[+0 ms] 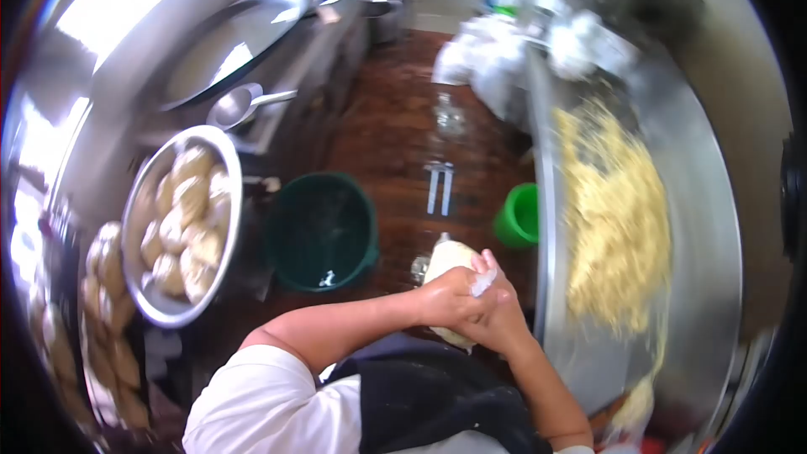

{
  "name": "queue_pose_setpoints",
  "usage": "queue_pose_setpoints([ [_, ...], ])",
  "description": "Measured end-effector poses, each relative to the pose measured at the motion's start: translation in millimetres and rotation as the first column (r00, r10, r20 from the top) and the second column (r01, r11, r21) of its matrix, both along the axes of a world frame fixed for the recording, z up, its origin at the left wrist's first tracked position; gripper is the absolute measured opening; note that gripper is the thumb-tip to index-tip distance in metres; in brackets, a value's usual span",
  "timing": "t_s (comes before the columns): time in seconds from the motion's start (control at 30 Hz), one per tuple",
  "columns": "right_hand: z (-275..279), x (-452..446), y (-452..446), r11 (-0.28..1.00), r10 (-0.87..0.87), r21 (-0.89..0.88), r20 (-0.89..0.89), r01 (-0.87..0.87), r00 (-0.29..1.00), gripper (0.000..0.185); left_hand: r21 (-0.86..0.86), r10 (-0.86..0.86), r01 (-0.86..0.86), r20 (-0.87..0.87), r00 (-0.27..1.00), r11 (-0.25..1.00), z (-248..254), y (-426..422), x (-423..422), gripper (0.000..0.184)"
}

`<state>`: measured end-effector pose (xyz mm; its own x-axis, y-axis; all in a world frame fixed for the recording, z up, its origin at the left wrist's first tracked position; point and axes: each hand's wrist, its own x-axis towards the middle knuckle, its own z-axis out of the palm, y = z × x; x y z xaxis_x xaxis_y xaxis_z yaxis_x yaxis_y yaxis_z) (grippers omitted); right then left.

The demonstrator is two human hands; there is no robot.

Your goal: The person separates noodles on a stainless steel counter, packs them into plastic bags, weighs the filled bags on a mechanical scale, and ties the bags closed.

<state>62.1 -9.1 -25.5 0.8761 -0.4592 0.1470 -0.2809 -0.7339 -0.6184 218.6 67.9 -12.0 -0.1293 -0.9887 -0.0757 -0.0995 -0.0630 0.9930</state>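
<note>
In front of my apron, my left hand [452, 296] and my right hand [499, 309] are pressed together, fingers closed. Beneath them hangs a plastic bag [445, 259] with pale yellow contents, perhaps noodles, showing on both sides of my left hand. A whitish bit of plastic [483, 283] pokes out between the fingers, which seem closed around the bag's gathered neck. My fingers hide most of the grip. To the right, loose yellow noodles [618, 227] lie heaped on a metal counter [706, 286].
At left, a metal bowl [236, 193] holds several filled plastic bags. A dark green tub [370, 235] and bright green bucket [519, 217] stand low on either side. White bags [483, 55] are farther back. A ladle [235, 108] and wide pan [181, 92] sit at upper left.
</note>
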Motion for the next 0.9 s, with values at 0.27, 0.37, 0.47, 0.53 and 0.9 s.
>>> queue_pose_setpoints([
  [0.27, -36.4, 114.9, 13.7, 0.934, 0.226, 0.320, -0.196, -0.156, 0.954, 0.085, 0.200, 0.958, -0.947, -0.191, 0.214, 0.252, 22.7, 152.2, 190.2, 0.024],
  [0.37, -47.8, 114.7, 5.6, 0.825, 0.144, 0.562, -0.315, 0.062, 0.938, 0.082, -0.013, 0.975, -0.993, -0.187, 0.119, 0.119, 18.1, 178.0, 230.7, 0.017],
  [0.47, -63.9, 108.3, -15.8, 0.845, 0.037, 0.515, -0.326, 0.145, 0.945, 0.078, -0.168, 0.945, -0.977, -0.277, 0.175, 0.131, 34.9, 149.9, 238.2, 0.052],
  [0.53, -62.5, 107.5, -26.6, 0.860, -0.033, 0.474, -0.320, 0.190, 0.947, 0.075, -0.243, 0.891, -0.925, -0.283, 0.356, 0.293, 33.9, 126.7, 243.5, 0.069],
  [0.9, -38.3, 64.5, -102.8, 0.746, -0.376, 0.484, -0.261, 0.458, 0.889, 0.067, -0.071, 0.428, -0.424, 0.075, 0.901, 0.903, 12.5, -77.8, 203.3, 0.058],
])
